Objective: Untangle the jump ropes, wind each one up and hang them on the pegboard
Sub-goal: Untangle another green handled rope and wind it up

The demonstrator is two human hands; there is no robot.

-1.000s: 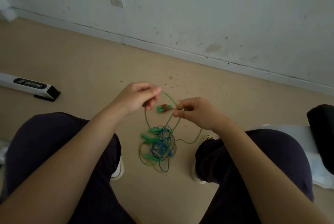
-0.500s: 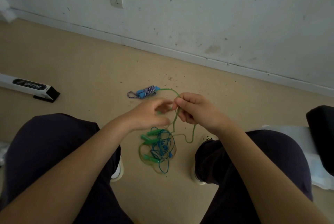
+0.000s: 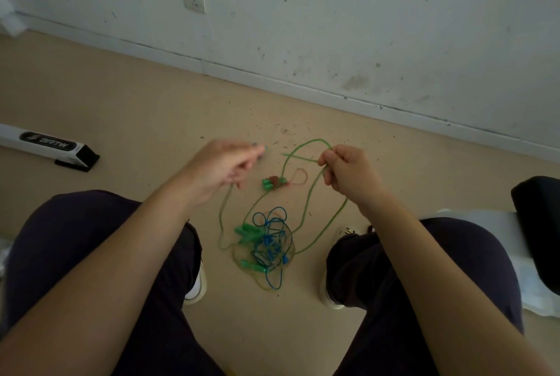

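Pinching a thin green plastic rope (image 3: 309, 208), the right hand (image 3: 348, 172) holds its loop above the floor tangle (image 3: 266, 245). The left hand (image 3: 224, 166) is blurred — a strand hangs beneath it, grip unclear. A white box (image 3: 45, 146) lies left.

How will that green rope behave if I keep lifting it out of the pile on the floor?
Probably floppy: the green rope sags in loose loops from the right hand. It may drag the tangle, since it runs into the blue rope there. It looks thin, so likely light; the left hand is blurred, and its grip is unclear.

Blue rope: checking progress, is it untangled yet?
Still tangled: the blue rope lies knotted in a heap with green handles on the floor.
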